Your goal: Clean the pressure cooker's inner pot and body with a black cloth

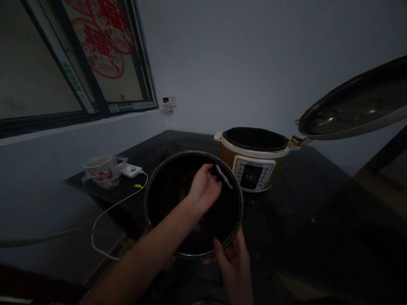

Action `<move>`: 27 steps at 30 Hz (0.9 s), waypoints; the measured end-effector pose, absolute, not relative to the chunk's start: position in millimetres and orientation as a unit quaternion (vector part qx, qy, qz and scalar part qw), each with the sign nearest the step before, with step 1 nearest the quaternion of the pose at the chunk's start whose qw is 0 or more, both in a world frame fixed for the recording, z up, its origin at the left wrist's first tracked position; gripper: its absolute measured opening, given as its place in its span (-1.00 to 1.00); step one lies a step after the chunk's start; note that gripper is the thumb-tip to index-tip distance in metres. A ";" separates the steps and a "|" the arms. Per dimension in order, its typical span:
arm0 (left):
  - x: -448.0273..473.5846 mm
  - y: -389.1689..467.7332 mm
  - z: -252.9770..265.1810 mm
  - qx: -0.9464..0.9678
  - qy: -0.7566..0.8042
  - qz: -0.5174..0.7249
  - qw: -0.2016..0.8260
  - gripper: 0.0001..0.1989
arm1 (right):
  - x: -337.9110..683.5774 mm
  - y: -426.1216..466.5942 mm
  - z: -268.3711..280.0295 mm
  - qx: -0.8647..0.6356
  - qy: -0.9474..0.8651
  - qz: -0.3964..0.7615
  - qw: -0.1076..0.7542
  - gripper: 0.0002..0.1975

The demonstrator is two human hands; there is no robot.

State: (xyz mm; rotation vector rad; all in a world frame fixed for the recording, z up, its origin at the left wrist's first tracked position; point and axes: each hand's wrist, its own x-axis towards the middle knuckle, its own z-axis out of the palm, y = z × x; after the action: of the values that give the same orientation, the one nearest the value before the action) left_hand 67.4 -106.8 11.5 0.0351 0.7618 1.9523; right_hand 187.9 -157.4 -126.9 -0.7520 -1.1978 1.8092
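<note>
A round black inner pot with a speckled rim is tilted so that its opening faces me. My right hand grips the lower right of its rim, with the thumb inside and the fingers outside. Reaching into the pot from the left, my left hand has its fingers curled near the upper right inner wall. Beside those fingertips is a narrow whitish strip; I cannot tell whether it is a piece of cloth or a reflection. Whatever the left fingers hold is hidden by the hand and the dark.
Behind the pot stands an electric cooker, its lid swung up at right. A red-patterned cup and a white power bank with a cable lie at the left of the dark table. Wall sockets are behind.
</note>
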 end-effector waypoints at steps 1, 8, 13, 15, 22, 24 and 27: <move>60.0 -107.5 12.4 0.009 0.303 0.816 0.492 -0.69 | 187.9 -157.3 -127.5 -0.294 -0.474 0.722 0.410 -0.05; 26.4 -128.8 12.4 -0.025 0.227 0.869 0.439 -0.70 | 187.9 -156.6 -129.0 -0.284 -0.458 0.734 0.413 -0.03; 21.1 -147.4 5.0 -0.048 0.224 0.891 0.393 -0.67 | 187.1 -157.5 -128.3 -0.290 -0.453 0.730 0.422 -0.04; 20.7 -149.5 4.4 -0.049 0.221 0.895 0.385 -0.66 | 187.2 -157.5 -127.6 -0.290 -0.456 0.727 0.422 -0.06; 33.1 -129.3 15.8 -0.026 0.255 0.866 0.430 -0.72 | 188.3 -156.7 -124.7 -0.284 -0.482 0.723 0.405 -0.09; 41.5 -121.9 16.2 -0.010 0.278 0.851 0.446 -0.71 | 188.4 -156.9 -125.9 -0.282 -0.489 0.722 0.399 -0.10; 58.7 -114.3 9.5 0.014 0.314 0.822 0.474 -0.71 | 189.0 -158.0 -128.6 -0.283 -0.499 0.718 0.393 -0.12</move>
State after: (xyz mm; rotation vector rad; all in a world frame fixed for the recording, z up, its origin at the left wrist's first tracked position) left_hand 58.7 -114.3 9.5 0.0349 0.7694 2.0122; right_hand 189.0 -158.0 -128.6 -0.7190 -1.2673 1.8233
